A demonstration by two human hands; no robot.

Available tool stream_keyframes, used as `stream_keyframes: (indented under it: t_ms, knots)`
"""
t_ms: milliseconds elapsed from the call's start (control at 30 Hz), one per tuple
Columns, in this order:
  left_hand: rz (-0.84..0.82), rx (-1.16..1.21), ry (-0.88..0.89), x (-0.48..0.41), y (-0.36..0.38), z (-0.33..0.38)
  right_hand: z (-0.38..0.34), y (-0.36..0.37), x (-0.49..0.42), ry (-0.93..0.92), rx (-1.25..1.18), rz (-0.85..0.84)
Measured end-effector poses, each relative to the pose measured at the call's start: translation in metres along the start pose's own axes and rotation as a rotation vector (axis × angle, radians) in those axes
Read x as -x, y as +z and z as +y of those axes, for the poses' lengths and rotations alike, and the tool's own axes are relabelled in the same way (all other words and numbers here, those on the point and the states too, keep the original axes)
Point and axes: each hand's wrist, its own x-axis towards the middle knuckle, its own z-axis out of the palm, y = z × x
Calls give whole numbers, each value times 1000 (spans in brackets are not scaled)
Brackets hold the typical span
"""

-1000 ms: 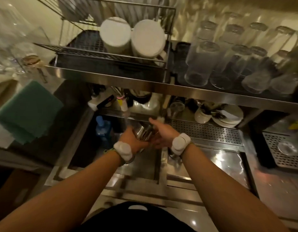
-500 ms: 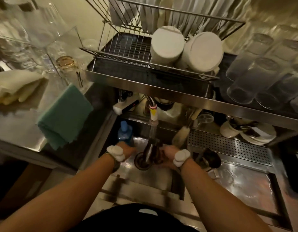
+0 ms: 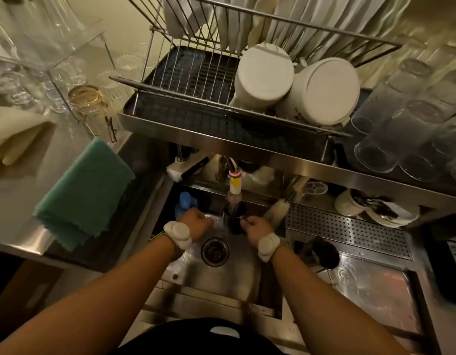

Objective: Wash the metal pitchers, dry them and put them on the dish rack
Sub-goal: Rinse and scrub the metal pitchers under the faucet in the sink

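We hold the metal pitcher point(image 3: 233, 221) upright under the faucet point(image 3: 234, 187), over the sink point(image 3: 221, 275): right hand point(image 3: 255, 228) grips its 3 o'clock side, left hand point(image 3: 196, 220) fisted at 9 (grip unclear).

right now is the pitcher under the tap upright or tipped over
Upright: the metal pitcher stands mouth-up beneath the faucet nozzle, with the right hand at its side.

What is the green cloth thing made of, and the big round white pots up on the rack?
The green cloth looks like soft woven fabric, matte, folded in layers with a wavy cut edge. The two white pots look like glazed ceramic or perhaps plastic: smooth, evenly pale with a faint sheen. The picture cannot settle which.
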Motion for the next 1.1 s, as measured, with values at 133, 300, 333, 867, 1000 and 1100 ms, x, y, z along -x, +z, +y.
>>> stream_keyframes:
  t_ms: [133,300,333,867,1000,1100]
  knots:
    - [-2,-9,-14,0,0,0,-2,-2,-7,-56,-89,-60]
    - [-4,-2,-18,2,-3,0,-5,3,-14,-87,-29,2]
    - [-5,-8,-18,3,-4,0,-5,4,-15,-87,-50,14]
    - [31,-22,-45,12,-2,2,10,16,-8,11,-117,66]
    - [18,-17,-36,13,-4,4,7,16,-8,-7,-155,73]
    - [27,-24,-31,14,-3,6,5,15,-8,-9,-139,58]
